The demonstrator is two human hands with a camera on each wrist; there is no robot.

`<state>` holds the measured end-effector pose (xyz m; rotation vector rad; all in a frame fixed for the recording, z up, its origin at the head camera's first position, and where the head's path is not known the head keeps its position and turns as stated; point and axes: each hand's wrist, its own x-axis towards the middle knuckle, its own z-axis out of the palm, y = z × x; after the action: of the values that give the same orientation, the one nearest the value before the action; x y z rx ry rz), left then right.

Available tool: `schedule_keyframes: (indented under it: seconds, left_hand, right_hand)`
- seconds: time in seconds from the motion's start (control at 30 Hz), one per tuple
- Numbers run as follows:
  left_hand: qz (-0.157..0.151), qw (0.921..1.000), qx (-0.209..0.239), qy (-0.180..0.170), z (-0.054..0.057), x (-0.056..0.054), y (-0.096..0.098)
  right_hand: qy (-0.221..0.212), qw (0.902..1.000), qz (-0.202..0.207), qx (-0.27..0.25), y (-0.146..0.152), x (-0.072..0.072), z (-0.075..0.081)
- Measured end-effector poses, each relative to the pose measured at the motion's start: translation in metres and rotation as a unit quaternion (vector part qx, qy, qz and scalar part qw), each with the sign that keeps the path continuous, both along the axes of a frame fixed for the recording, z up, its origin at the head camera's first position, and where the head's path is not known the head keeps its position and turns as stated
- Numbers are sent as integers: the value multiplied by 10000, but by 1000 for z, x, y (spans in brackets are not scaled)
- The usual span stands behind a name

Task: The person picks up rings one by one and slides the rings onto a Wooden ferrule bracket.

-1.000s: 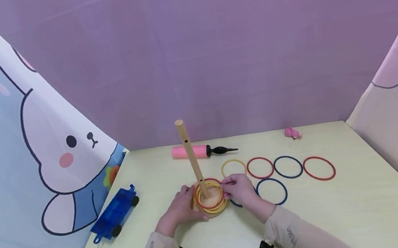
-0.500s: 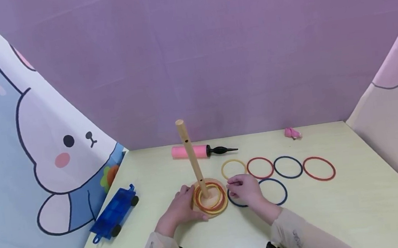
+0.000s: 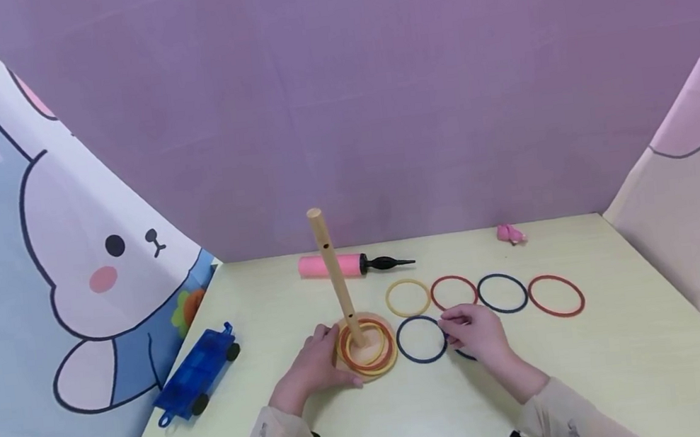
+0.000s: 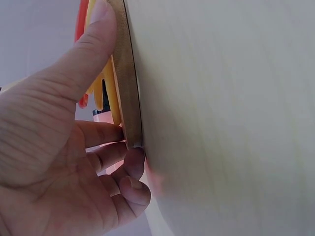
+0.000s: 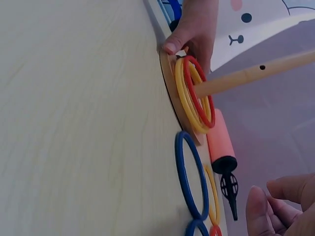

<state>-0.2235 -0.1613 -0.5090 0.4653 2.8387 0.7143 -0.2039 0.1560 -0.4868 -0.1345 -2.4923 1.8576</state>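
My left hand [image 3: 314, 366] grips the round base [image 3: 369, 316] of a wooden ring toss stand, thumb on top and fingers at its edge. Its post [image 3: 334, 266] leans left in the head view. Several yellow rings [image 5: 179, 81] and a red ring [image 5: 212, 117] lie around the post on the base. My right hand [image 3: 479, 333] hovers over the table with loosely bent fingers and nothing between thumb and forefinger. Just left of it lies a blue ring [image 3: 425, 361]; another blue ring [image 3: 465, 357] is mostly hidden beneath that hand.
Behind the right hand lie a yellow ring [image 3: 406, 281], a red ring [image 3: 452, 277], a blue ring [image 3: 500, 275] and another red ring [image 3: 559, 316]. A pink pump [image 3: 331, 266] and small pink object [image 3: 510, 234] lie farther back. A blue toy wagon [image 3: 196, 373] stands left.
My right hand has moved right, away from the stand, leaving the red ring lying lower on the base. The nearer blue ring has come into full view. My left hand stays on the base.
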Motion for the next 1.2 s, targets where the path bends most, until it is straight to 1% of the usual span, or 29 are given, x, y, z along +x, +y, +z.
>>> schedule_keyframes:
  seconds: [0.1, 0.2, 0.4, 0.53, 0.67, 0.87, 1.1, 1.2]
  left_hand:
    - [24, 10000, -1, -10, -1, -1, -1]
    - [8, 10000, 12, 9, -1, -2, -1]
    - [22, 10000, 2, 34, -1, -1, -1]
    - [-30, 10000, 3, 76, -1, -1, -1]
    - [-21, 10000, -27, 61, -1, -1, -1]
    - [25, 10000, -15, 11, 1, 0, 0]
    - [-43, 10000, -15, 85, 0, 0, -1]
    - [-50, 9999, 8, 108, -1, 1, -1]
  right_hand:
    - [21, 9999, -33, 147, 10, 1, 1]
    - [26, 9992, -74, 399, 20, 3, 2]
    - [-90, 9976, -167, 665, 39, 5, -1]
    - [-135, 9945, -277, 1006, 52, 5, -4]
    - [-277, 9904, -286, 1327, 64, 6, -8]
    - [-429, 9874, -276, 1501, 77, 6, -16]
    - [-819, 9832, -119, 1629, 81, 6, -20]
    - [-791, 9813, -71, 1756, 80, 4, -21]
